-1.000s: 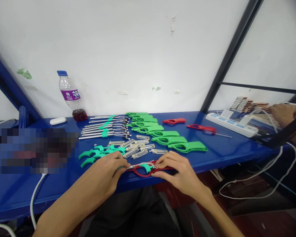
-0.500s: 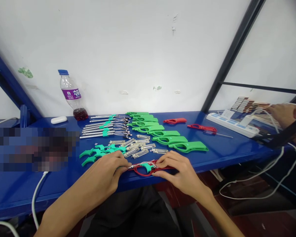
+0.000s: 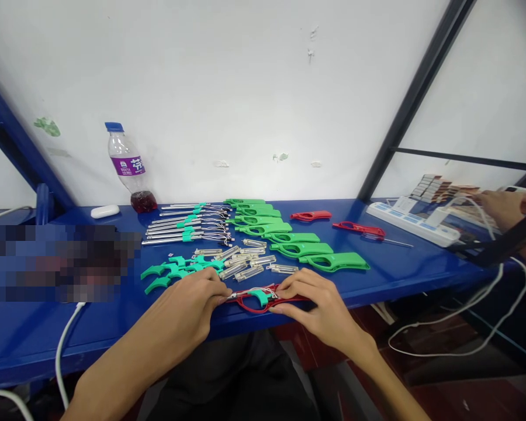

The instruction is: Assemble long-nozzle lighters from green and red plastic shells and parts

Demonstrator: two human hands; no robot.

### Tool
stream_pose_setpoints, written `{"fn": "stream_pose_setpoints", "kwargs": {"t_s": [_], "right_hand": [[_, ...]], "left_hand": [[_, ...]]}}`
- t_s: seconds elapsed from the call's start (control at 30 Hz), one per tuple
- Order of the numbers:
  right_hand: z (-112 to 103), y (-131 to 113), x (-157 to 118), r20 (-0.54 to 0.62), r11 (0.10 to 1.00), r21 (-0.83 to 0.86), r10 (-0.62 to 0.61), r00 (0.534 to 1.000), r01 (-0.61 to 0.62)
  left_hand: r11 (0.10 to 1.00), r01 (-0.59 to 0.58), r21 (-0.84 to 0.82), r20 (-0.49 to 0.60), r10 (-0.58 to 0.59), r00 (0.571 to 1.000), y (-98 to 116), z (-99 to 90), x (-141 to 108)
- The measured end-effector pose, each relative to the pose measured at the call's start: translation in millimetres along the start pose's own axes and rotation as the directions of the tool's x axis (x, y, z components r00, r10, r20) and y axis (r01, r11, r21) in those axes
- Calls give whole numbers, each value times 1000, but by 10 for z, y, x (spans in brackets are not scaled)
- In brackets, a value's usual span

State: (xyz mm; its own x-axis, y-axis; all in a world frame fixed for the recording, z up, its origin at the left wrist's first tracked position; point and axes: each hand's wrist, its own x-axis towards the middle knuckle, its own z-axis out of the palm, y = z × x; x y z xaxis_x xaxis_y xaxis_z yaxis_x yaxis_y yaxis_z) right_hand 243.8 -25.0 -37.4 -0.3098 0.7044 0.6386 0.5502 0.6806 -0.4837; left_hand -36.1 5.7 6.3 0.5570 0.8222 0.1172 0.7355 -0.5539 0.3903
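Note:
At the front edge of the blue table lies a red lighter casing [image 3: 246,309], open side up, with a teal trigger [image 3: 259,297] and thin white wires set in it. My left hand [image 3: 197,299] is closed in a pinch on the metal tube [image 3: 232,296] at the casing's left end. On the other end, my right hand [image 3: 319,299] grips the casing, fingertips beside the wires; its palm hides the casing's tail. Just beyond my hands lie several clear fuel tanks [image 3: 249,272] and loose teal triggers [image 3: 179,269].
Behind are metal tubes with wires [image 3: 175,234] and green casings [image 3: 333,261]. Two red casings [image 3: 311,216] and a screwdriver [image 3: 398,241] lie right of them. A bottle [image 3: 129,166], white case [image 3: 105,211] and power strip [image 3: 414,225] stand around. Another person's hand [image 3: 506,207] is far right.
Both my hands keep nearly the same hold on the red casing and its tube. The view has shifted slightly. At far right, the other person's hand has moved a little.

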Motion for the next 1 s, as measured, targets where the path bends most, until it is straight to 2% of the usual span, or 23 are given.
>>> {"fn": "stream_pose_setpoints", "kwargs": {"t_s": [0.17, 0.27, 0.43, 0.63, 0.73, 0.87, 1.0], "right_hand": [[7, 5, -6, 6, 1000, 11, 9, 1000, -9], [11, 2, -5, 8, 1000, 18, 12, 1000, -12], [10, -7, -2, 18, 1000, 18, 19, 1000, -19], [12, 0, -9, 17, 1000, 20, 23, 1000, -23], [12, 6, -14, 21, 1000, 20, 20, 1000, -20], [9, 5, -16, 18, 1000, 11, 20, 1000, -20], [6, 1, -18, 17, 1000, 7, 14, 1000, -14]], "left_hand": [[994, 5, -112, 12, -4, 1000, -83, -28, 52], [983, 61, -171, 52, -53, 997, -70, -98, 74], [974, 152, -167, 72, -142, 987, -13, -146, 66], [984, 55, -167, 59, -46, 997, -81, -113, 24], [991, -13, -134, 52, 20, 998, -160, -89, 2], [995, -53, -79, 5, 54, 999, -221, -83, -9], [996, -48, -72, 68, 53, 996, -210, -130, 15]]}}
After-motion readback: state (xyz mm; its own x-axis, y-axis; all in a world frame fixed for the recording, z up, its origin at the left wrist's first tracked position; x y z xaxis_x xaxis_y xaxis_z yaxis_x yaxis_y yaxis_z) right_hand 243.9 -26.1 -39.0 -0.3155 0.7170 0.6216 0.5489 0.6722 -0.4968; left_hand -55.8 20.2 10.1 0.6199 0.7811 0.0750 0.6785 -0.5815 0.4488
